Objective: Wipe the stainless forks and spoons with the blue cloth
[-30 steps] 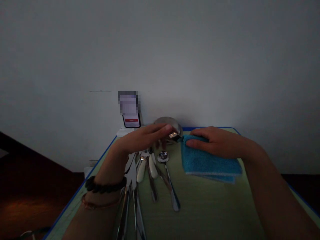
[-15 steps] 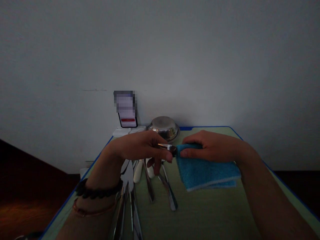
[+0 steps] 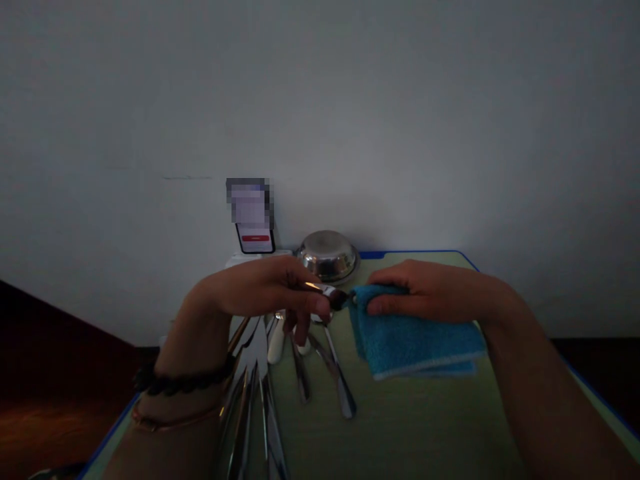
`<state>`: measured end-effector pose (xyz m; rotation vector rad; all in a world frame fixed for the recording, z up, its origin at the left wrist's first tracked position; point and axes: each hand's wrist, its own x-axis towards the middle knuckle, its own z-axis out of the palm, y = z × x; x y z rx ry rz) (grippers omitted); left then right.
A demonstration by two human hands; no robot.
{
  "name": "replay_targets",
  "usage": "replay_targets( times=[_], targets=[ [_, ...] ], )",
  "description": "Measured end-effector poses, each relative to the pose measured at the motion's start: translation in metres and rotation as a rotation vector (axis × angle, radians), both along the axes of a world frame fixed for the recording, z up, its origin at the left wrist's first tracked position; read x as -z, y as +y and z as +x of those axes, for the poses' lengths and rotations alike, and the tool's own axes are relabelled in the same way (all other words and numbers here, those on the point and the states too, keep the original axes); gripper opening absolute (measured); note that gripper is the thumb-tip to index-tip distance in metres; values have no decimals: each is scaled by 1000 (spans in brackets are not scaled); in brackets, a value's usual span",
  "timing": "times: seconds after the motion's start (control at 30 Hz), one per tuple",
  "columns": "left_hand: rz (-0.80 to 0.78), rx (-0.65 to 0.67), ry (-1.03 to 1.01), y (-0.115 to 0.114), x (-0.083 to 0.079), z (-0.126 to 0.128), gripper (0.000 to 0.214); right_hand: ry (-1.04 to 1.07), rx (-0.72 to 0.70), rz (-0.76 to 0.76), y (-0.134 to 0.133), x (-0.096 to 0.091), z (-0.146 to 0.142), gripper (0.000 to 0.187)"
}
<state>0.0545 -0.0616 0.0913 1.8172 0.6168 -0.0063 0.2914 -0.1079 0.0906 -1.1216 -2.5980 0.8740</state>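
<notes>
Hands are meeting just above the middle of the desk point(image 3: 425, 427), a pale green surface with a blue edge. The left hand point(image 3: 265, 293) is pinching one slim metal utensil point(image 3: 325, 291) between thumb and fingertips. Its fingers are curled closed around the utensil, and it is holding it level and clear of the desk with the far end pointing right. That end is touching — perhaps slipping into — the near corner of one folded blue cloth point(image 3: 415, 343). The dim light is hiding whether the piece is a spoon, a fork or a knife. The right hand point(image 3: 425, 290) is gripping the cloth at its left edge, fingers folded over the top, while the rest of the cloth is resting on the desk.

Below the left hand, loose cutlery is lying lengthwise: one spoon point(image 3: 340, 383), one darker piece point(image 3: 300, 373) beside it and one white-handled piece point(image 3: 276, 341). A bundle of long steel pieces point(image 3: 250, 420) is lying by the left wrist, at least four, though they are overlapping too much for a sure count. One steel bowl point(image 3: 327, 257) is sitting at the far edge behind the hands, and one phone point(image 3: 255, 238) is standing upright to its left. Two bracelets are circling the left wrist: one beaded bracelet point(image 3: 185, 383), dark, and one thin coppery bangle point(image 3: 170, 420).
</notes>
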Motion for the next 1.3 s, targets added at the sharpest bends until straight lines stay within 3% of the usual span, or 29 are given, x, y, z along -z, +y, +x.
replay_targets(
  times=[0.3, 0.43, 0.63, 0.7, 0.77, 0.9, 1.13, 1.3],
  targets=[
    [-12, -22, -60, 12, 16, -12, 19, 7, 84, -108, -2, -1, 11, 37],
    [32, -50, -80, 10, 17, -5, 20, -16, 130, -52, 0, 3, 8, 39],
    [518, -106, 86, -9, 2, 15, 22, -83, 168, 68, 0, 4, -1, 39],
    [585, -95, 95, -15, -2, 18, 23, -87, 169, 79, -1, 2, 0, 39],
    [525, -35, 104, -17, -3, 19, 26, -85, 155, 86, -1, 0, 2, 39],
    [251, 88, 79, -11, 2, 14, 29, -54, 127, 51, -2, -1, 5, 38],
    [-70, 67, -26, 1, 14, 3, 28, -9, 89, -30, -2, -1, 6, 37],
    [-143, 40, -36, 4, 15, -1, 27, 43, 61, -117, -4, -4, 11, 40]
  ],
)
